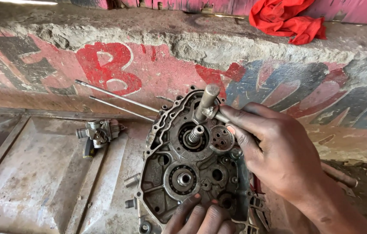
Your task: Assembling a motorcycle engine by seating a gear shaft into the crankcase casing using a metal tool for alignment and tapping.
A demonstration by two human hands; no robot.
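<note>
Taking the engine crankcase [183, 173] as the landmark, which stands tilted on a worn metal sheet [27, 182], a small carburettor [97, 133] lies well to its left on that sheet. Two thin metal rods [114, 100] slant from the upper left down toward the crankcase's upper left edge, in front of a painted concrete ledge [149, 65] that runs behind it. Inside the crankcase face sit a splined shaft [195, 134] near the top centre and a round bearing [182, 178] lower down. At the crankcase's bottom edge the left hand [201, 216] presses its fingers flat against the casing, closed on nothing. At the crankcase's top a thick grey shaft [207, 102] stands out; the right hand [274, 151], coming in from the crankcase's right, pinches a small metal part [211, 112] against that shaft with thumb and forefinger. Just below those fingertips sits a round holed disc [221, 139]. Far above and to the right of the crankcase, a red cloth [287, 19] lies on the ledge.
</note>
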